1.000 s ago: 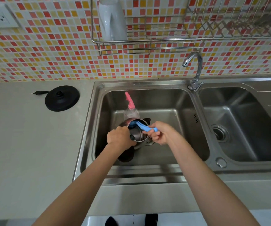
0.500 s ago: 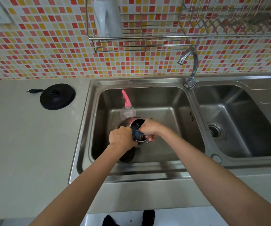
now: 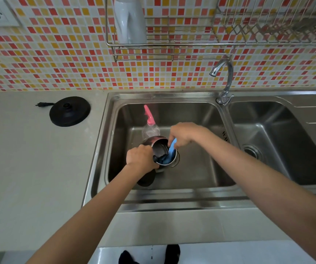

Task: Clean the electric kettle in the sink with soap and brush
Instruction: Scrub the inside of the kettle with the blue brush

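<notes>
The steel electric kettle (image 3: 158,144) stands in the left basin of the sink (image 3: 201,168), its mouth facing up. My left hand (image 3: 140,158) grips it at the near-left side, around the handle. My right hand (image 3: 183,133) holds a blue brush (image 3: 171,151) from above, with the brush head down inside the kettle. A clear soap bottle with a pink nozzle (image 3: 149,123) stands just behind the kettle. The kettle's dark lid hangs open at the near side, partly hidden by my left wrist.
The black kettle base (image 3: 69,111) with its plug lies on the counter to the left. A tap (image 3: 223,80) rises between the two basins. The right basin (image 3: 279,141) holds only its drain. A wire rack (image 3: 172,48) with a white jug hangs on the tiled wall.
My right hand has lifted and swung to the far-right rim of the kettle, pushing the blue brush down inside. The left hand keeps its grip.
</notes>
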